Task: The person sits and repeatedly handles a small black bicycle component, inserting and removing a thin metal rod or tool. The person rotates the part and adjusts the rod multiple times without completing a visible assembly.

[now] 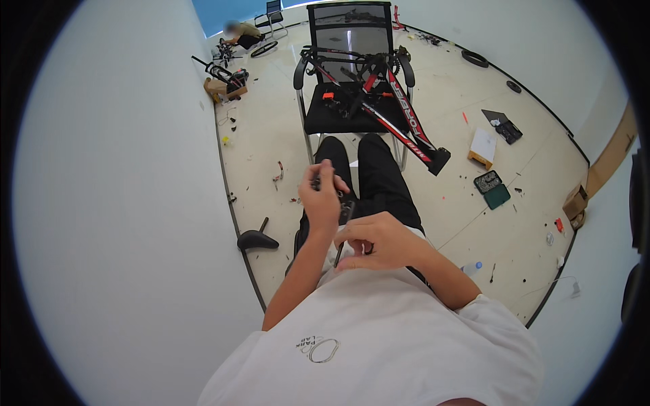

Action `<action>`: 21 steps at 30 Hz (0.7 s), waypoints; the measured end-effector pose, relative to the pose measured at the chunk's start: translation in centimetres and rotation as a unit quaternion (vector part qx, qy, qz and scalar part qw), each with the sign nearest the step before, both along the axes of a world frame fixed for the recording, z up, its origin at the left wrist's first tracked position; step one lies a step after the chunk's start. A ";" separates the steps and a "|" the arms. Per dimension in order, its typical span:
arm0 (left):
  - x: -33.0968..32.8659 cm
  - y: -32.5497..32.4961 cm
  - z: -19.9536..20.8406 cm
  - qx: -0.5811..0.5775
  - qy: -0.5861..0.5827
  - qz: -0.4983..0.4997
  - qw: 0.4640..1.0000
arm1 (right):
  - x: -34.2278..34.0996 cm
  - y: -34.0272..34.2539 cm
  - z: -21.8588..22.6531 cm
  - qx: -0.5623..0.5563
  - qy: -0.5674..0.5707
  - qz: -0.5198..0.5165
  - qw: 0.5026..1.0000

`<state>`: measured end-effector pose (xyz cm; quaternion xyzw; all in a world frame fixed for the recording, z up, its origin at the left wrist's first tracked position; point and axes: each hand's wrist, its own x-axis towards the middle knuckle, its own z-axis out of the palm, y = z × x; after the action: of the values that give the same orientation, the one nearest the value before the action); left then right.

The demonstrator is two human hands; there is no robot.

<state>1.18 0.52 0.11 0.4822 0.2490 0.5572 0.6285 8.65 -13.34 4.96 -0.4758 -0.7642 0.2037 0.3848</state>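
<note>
free room right of the hands (382, 242), bicycle frame (407, 110) ahead

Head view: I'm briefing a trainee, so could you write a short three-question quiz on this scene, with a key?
1. What does the bicycle frame rest on: (a) the floor, (b) a black chair, (c) a cardboard box?
2. True or false: the right hand is empty.
3. Fill in: the saddle lies on the person's ____ side.

Key: 1. b; 2. false, it holds a thin dark rod; 3. left.
</note>
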 end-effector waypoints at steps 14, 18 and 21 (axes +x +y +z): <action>-1.3 0.9 1.6 -0.163 -0.062 -0.240 0.955 | 8.0 6.0 -3.5 -0.142 0.583 -0.011 0.800; -0.2 -0.6 0.3 0.070 0.175 -0.206 0.960 | 6.4 7.0 -2.4 -0.140 0.553 -0.107 0.814; -0.1 0.2 -1.1 0.121 0.168 -0.161 0.965 | 4.7 6.4 -0.9 -0.081 0.441 -0.150 0.881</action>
<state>1.06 0.68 -0.95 0.6751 0.2014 0.3856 0.5958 13.35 -6.91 4.03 -0.4755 -0.4160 0.3934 0.6679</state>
